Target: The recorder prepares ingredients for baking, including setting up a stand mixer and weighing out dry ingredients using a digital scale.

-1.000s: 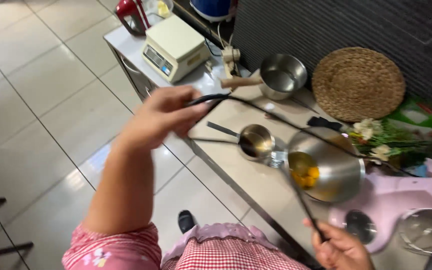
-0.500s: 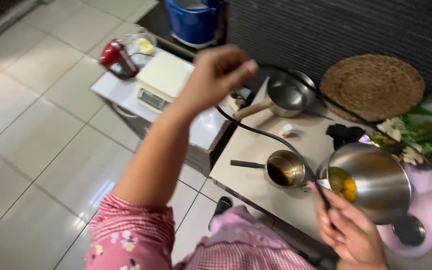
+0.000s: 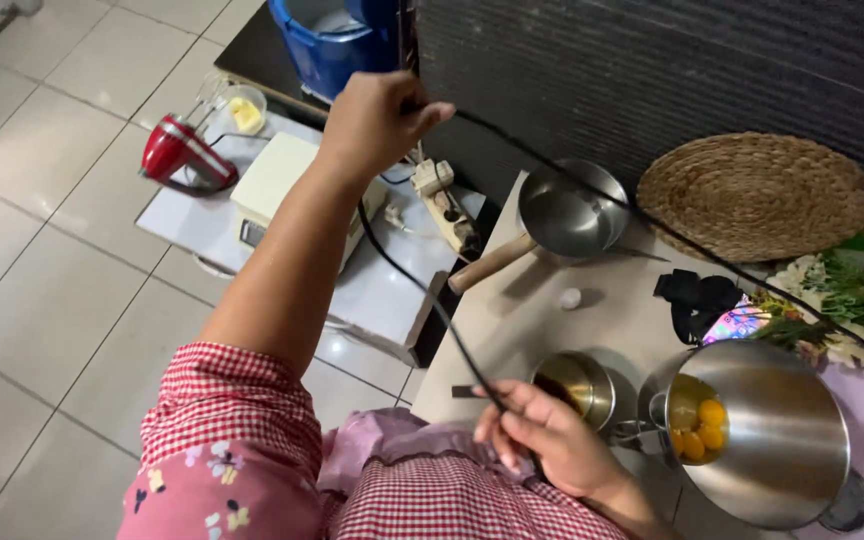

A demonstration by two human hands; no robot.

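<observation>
Since the earlier frame, we note the left hand (image 3: 377, 120) has risen higher and further out, towards the blue bucket (image 3: 337, 40); its fingers are closed on the black cord (image 3: 422, 290); the cord runs down to the right hand (image 3: 542, 440), likewise pinched on it, low beside the small steel cup (image 3: 577, 385); a second strand crosses the saucepan (image 3: 572, 215); the steel mixing bowl (image 3: 782, 440) holds egg yolks (image 3: 702, 428).

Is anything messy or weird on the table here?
Nothing is spilled or broken. The egg yolks sit inside the steel bowl. One odd bit: the black cord, stretched between the left hand and right hand, crosses over the saucepan.
</observation>
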